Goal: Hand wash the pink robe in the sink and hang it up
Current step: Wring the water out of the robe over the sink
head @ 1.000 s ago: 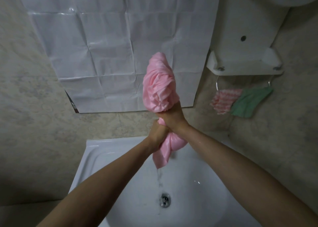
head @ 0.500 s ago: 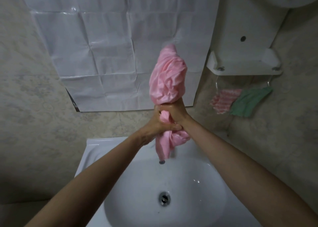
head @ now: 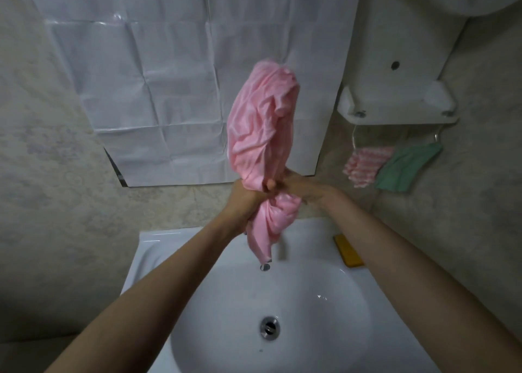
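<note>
Far ahead of you a creased white sheet covers most of the wall. Below it the white sink fills the near middle, its basin lying under your forearms. At the far right stands a white wall unit with a small shelf at its foot and a rail beneath. The pink robe is out of the basin, bunched into a tall wad and held up over the far edge of the sink, in front of the sheet. Its bulk stands above your hands, and a shorter twisted tail hangs below them, the tip just above the tap spout; whether they touch cannot be told. Your left hand is clenched round the robe's narrow waist from the left. Your right hand grasps the same waist from the right, close against the left one. On the rail to the right hang a green cloth and, just left of it, a pink striped cloth. A yellow block lies on the sink's far right rim, beside your right forearm. The metal drain sits in the middle of the basin.
</note>
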{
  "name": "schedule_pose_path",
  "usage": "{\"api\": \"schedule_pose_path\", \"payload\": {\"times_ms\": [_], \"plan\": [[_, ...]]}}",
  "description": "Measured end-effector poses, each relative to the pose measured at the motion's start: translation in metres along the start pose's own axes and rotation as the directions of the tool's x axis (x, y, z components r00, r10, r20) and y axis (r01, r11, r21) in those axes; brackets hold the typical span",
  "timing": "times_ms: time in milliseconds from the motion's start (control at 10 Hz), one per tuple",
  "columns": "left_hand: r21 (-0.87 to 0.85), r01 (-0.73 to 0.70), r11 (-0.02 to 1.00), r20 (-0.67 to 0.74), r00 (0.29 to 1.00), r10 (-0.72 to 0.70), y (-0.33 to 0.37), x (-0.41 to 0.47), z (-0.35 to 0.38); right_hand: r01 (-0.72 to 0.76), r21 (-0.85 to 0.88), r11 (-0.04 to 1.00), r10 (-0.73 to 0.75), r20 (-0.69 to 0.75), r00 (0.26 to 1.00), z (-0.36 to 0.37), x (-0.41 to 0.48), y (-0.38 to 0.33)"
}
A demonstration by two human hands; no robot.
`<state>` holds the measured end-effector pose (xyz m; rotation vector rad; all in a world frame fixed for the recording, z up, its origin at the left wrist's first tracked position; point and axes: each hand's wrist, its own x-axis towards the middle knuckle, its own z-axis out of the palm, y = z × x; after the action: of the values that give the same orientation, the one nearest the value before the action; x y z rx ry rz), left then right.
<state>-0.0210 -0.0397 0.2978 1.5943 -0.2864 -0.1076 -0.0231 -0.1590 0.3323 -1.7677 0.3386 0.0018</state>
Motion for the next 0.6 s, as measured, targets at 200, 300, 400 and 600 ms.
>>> {"api": "schedule_pose_path", "payload": {"times_ms": [200, 300, 400, 600], "plan": [[-0.02, 0.005, 1.0, -0.049, 0.999, -0.006, 0.026, 0.008, 0.008, -0.309, 0.333, 0.891, -0.042, 0.738, 0.674, -0.004, 0.006, 0.045], [-0.011, -0.068, 0.998, -0.068, 0.995, 0.067, 0.023, 0.008, 0.012, -0.365, 0.373, 0.853, -0.051, 0.756, 0.653, -0.006, 0.001, 0.048], [0.002, -0.138, 0.99, -0.012, 0.99, 0.138, 0.02, 0.008, 0.011, -0.379, 0.42, 0.825, -0.058, 0.729, 0.682, -0.005, 0.002, 0.049], [0.02, -0.128, 0.992, 0.079, 0.989, 0.126, 0.014, 0.013, 0.008, -0.245, 0.228, 0.942, 0.01, 0.711, 0.703, -0.002, 0.006, 0.05]]}}
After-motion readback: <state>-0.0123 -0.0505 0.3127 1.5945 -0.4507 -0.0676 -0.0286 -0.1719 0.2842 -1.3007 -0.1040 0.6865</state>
